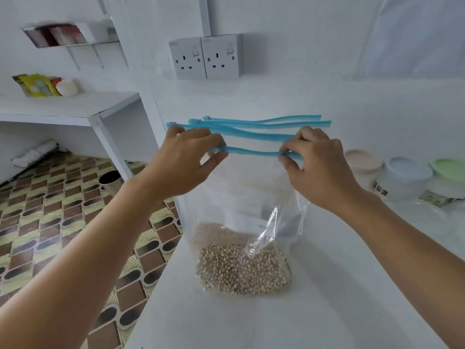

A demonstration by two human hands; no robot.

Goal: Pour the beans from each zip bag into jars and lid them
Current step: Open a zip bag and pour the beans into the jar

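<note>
"Blue plastic zip strip [254,153] along the top of the clear plastic zip bag [241,197]: why are both hands on it?"

"Each takes 1 end. The left hand [187,162] has thumb and fingers closed on the left end, and the right hand [317,167] pinches the right end with its fingertips. Held so, the strip is stretched level and the bag stands upright. I judge the seal is about to be pulled apart."

"And the pale round beans [241,268]?"

"Heaped in the bottom of that bag, which rests on the white counter [327,311]. Their weight likely keeps the base planted while the top is worked."

"Is the zip open yet?"

"I cannot tell; the strip reads as 1 line between the hands."

"What stands behind?"

"3 more blue zip strips [264,123], just behind, toward the wall; probably further bags."

"The jars?"

"3 clear plastic jars [402,187] at the right, apart from the bag, under a pink lid [362,163], a blue lid [407,168] and a green lid [449,168]. 1 needs uncovering before pouring."
</note>
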